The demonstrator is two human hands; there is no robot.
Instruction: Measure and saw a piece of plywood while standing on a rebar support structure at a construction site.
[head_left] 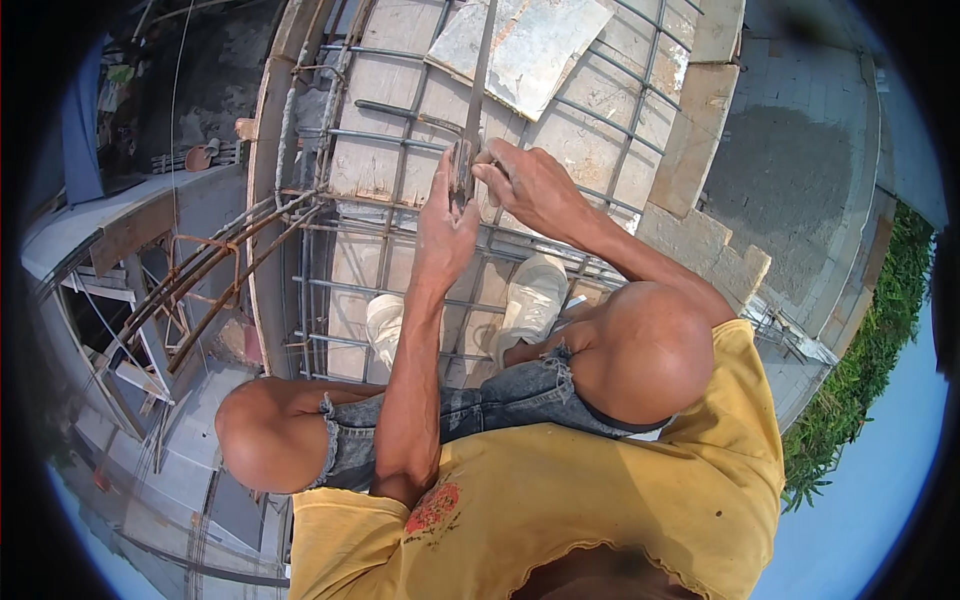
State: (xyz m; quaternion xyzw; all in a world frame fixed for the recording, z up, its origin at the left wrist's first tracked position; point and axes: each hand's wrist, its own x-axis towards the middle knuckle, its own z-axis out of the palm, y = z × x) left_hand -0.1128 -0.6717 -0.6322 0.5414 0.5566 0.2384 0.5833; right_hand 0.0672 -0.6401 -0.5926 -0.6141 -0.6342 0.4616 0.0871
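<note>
My left hand (447,235) is closed round the near end of a long, narrow dark bar (484,65), which runs away from me toward the top of the view. The part in its grip looks worn and greyish, and its kind does not show clearly. Close beside it on the right, my right hand (535,190) has its fingers curled and pressed together at the bar's end. Whatever those fingers pinch is hidden. Grey dust coats both hands. Beneath them lies a grid of steel rebar (395,135) over pale boards (350,170).
A pale, stained sheet (540,50) lies on the rebar ahead. My shoes (535,300) stand among the bars. Bundled rebar (215,270) juts out at left beside a plank edge (265,200). Boards (695,140) border the right side, with a grey slab (780,190) beyond.
</note>
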